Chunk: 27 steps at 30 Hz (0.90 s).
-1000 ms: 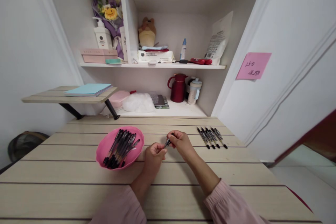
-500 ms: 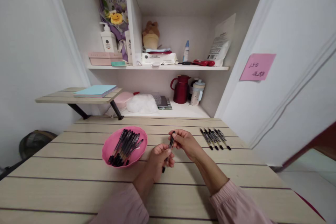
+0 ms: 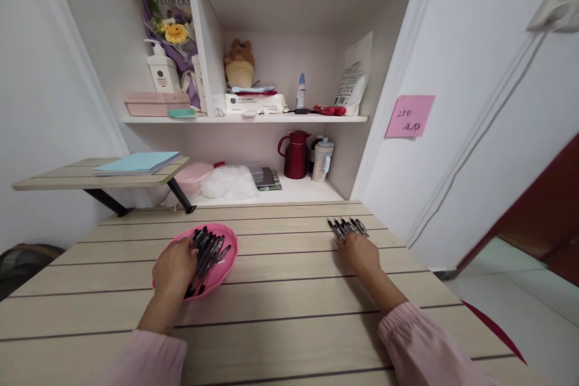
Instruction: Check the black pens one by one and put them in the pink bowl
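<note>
At the pink bowl (image 3: 230, 241), my left hand (image 3: 174, 265) reaches over the left rim. Its fingers are closed at the edge of a heap of black pens (image 3: 210, 253) and pinch a pen there; the fingertips are partly hidden. Farther right, my right hand (image 3: 359, 251) is lowered over a row of black pens (image 3: 346, 228) lying side by side on the table. Its fingers are curled round the near end of a pen in that row. The back of the hand covers the lower ends of several pens.
The slatted wooden table (image 3: 280, 289) runs back to a white shelf unit (image 3: 289, 193). A raised wooden stand (image 3: 67, 172) at the left carries blue paper (image 3: 138, 163). A red jug (image 3: 296, 155) and a cup (image 3: 322, 160) stand on the lower shelf.
Both hands were together holding one pen over the middle of the table. They have parted: the left moved to the bowl, the right to the pen row. The camera view has turned right.
</note>
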Each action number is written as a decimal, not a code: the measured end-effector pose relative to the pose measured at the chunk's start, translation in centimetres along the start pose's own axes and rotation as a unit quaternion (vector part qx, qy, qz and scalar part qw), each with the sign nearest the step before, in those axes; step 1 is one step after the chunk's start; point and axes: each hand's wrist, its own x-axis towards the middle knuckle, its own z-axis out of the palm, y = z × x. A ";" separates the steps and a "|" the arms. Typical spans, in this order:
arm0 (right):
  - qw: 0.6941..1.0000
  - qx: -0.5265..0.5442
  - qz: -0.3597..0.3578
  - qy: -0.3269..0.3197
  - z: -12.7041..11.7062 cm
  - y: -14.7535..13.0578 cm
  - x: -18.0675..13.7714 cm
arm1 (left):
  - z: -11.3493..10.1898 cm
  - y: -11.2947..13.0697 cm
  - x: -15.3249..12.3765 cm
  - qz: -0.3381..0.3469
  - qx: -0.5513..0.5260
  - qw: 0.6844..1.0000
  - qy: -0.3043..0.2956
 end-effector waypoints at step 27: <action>0.999 0.045 -0.026 -0.005 0.3 -2.3 -1.2 | 6.5 13.1 -7.6 -0.031 -0.752 0.591 -0.291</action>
